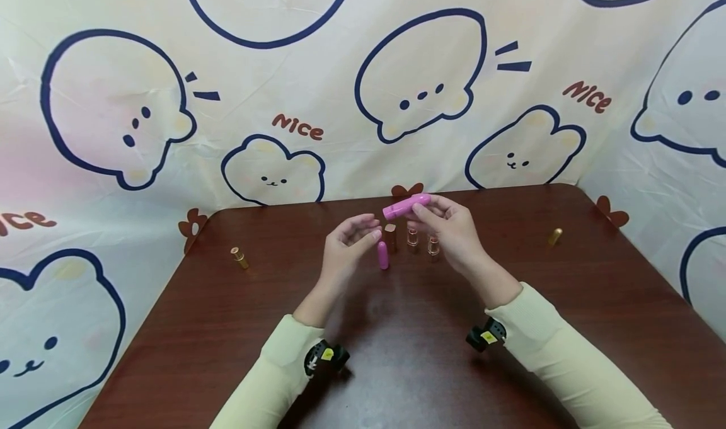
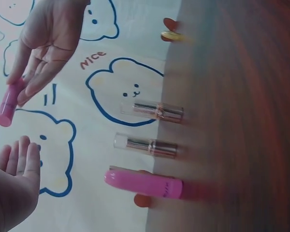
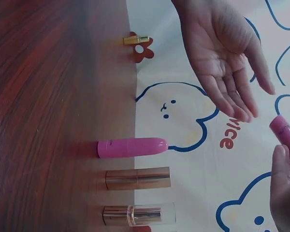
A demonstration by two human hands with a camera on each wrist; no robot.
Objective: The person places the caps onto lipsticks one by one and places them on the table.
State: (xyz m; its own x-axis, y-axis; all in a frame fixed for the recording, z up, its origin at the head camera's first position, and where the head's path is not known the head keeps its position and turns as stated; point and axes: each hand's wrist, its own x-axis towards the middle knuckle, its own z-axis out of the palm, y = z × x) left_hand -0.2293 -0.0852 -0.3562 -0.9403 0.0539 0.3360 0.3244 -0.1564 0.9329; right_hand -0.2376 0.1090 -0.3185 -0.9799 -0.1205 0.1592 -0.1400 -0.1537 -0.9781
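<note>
My right hand (image 1: pixel 454 230) pinches a pink lipstick tube (image 1: pixel 405 206) between thumb and fingers, above the table. The tube is tilted, its lower end pointing toward my left hand (image 1: pixel 347 243). That left hand holds nothing; in the right wrist view its palm shows and the fingers are relaxed, apart from the tube. Below the hands a second pink lipstick tube (image 1: pixel 383 256) stands upright on the table. Close behind it stands a rose-gold tube (image 1: pixel 391 238). To the right are two lipsticks with clear caps, one farther back (image 1: pixel 412 240) and one nearer (image 1: pixel 433 247), both upright.
A gold lipstick tube (image 1: pixel 239 258) is at the table's left side, and another small gold tube (image 1: pixel 555 237) at its right. The brown wooden table (image 1: pixel 397 378) meets a cartoon-printed cloth (image 1: pixel 340 89) along its back edge.
</note>
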